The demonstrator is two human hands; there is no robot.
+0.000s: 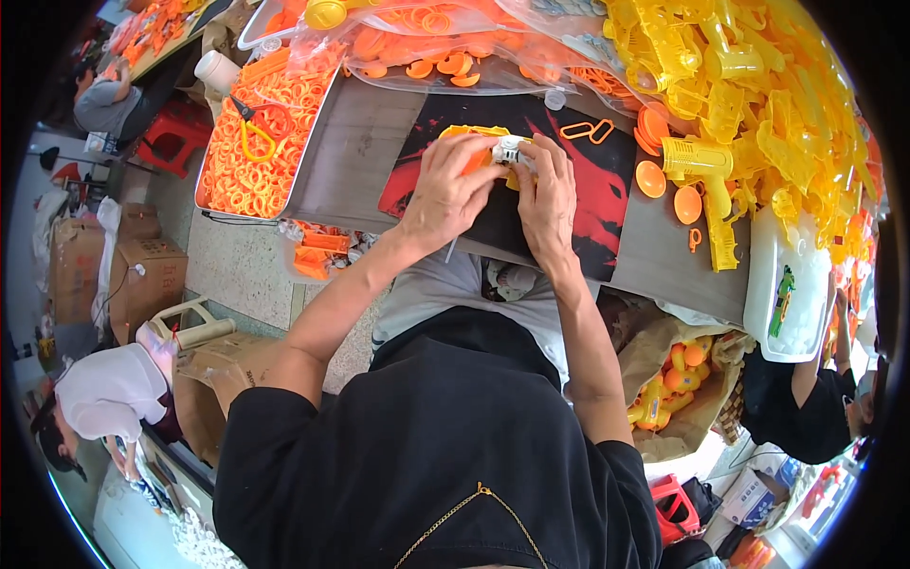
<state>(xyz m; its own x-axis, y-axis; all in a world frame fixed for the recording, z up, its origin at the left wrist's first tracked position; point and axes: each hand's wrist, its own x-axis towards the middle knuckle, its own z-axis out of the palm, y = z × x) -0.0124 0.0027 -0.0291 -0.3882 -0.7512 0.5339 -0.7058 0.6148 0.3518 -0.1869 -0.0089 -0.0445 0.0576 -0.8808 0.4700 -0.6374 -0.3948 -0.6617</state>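
Note:
Above a black and red mat (592, 204), both of my hands work on one toy piece. The fingers of my left hand (447, 190) are closed on a yellow plastic half shell (474, 130), with some orange showing inside it. My right hand (550, 194) pinches a small white plastic mechanism (510, 150) at the shell's right side. Whether that mechanism is seated in the shell cannot be made out, since my fingers cover much of both. An orange double-loop piece (588, 131) lies right of my right hand.
An orange-ring tray (201, 194) holds cutters (256, 137) on the left. Yellow shells (739, 85) heap at the right, near an assembled yellow toy gun body (701, 159), orange discs (650, 178) and a white tub (758, 313). Orange parts in clear bags (427, 47) line the back.

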